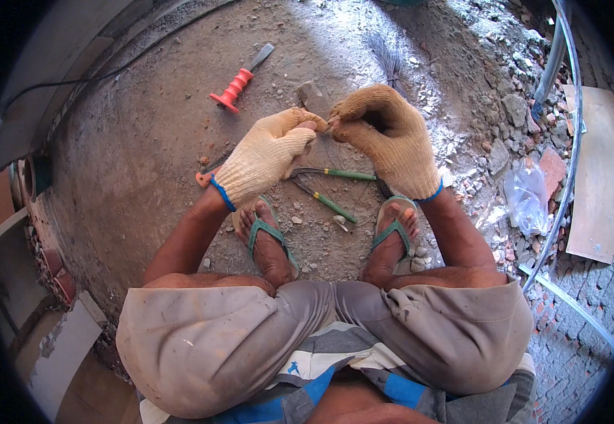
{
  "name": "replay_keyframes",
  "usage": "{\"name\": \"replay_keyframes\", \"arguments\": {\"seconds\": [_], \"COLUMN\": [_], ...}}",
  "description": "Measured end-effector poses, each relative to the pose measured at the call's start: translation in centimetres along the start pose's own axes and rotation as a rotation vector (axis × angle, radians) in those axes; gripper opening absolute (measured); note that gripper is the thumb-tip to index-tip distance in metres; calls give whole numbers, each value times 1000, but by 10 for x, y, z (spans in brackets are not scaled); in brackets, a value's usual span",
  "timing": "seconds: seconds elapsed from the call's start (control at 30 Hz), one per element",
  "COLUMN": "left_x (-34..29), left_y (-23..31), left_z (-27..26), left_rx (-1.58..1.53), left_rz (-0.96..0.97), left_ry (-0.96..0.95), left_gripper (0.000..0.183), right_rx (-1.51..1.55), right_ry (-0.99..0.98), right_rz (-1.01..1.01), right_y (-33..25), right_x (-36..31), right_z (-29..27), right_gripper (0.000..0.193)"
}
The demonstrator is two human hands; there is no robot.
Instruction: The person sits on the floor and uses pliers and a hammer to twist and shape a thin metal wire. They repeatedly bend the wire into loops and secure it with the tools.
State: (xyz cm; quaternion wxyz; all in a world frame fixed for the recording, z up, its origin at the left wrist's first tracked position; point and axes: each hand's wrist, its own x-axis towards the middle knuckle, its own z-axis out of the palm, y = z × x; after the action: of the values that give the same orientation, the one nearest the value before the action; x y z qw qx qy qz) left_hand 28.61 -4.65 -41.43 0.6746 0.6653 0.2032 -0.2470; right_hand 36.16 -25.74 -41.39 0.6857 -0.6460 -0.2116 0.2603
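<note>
Both my hands wear tan knitted work gloves with blue cuffs and meet above the ground between my feet. My left hand (pixel 268 150) is closed, thumb and fingers pinching a thin wire (pixel 329 146). Tip to tip with it, my right hand (pixel 391 138) pinches the same wire, its fingers curled into a ring. The wire is faint where it hangs below. Beneath the hands lie pincers with green handles (pixel 335 207), their jaws partly hidden by the left glove. An orange-red tool end (pixel 204 179) shows beside the left wrist.
Farther out lies a chisel with a red ribbed grip (pixel 233 90). A bundle of thin wires (pixel 386 56) is on the pale dust ahead. Rubble, a clear plastic bag (pixel 527 194), a hose (pixel 574 141) and a board (pixel 595 177) line the right side. My sandalled feet flank the pincers.
</note>
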Motion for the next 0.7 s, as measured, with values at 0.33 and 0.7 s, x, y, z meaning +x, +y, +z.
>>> {"name": "replay_keyframes", "arguments": {"seconds": [0.33,0.7], "left_x": [2,1], "left_y": [2,9], "left_z": [4,16], "left_rx": [-163,-75], "left_rz": [238,356], "left_ry": [331,346], "left_gripper": [30,27], "right_rx": [202,199], "right_ry": [216,134], "right_rz": [213,237], "right_y": [4,-3], "right_x": [5,3], "right_z": [5,25], "right_gripper": [29,39]}}
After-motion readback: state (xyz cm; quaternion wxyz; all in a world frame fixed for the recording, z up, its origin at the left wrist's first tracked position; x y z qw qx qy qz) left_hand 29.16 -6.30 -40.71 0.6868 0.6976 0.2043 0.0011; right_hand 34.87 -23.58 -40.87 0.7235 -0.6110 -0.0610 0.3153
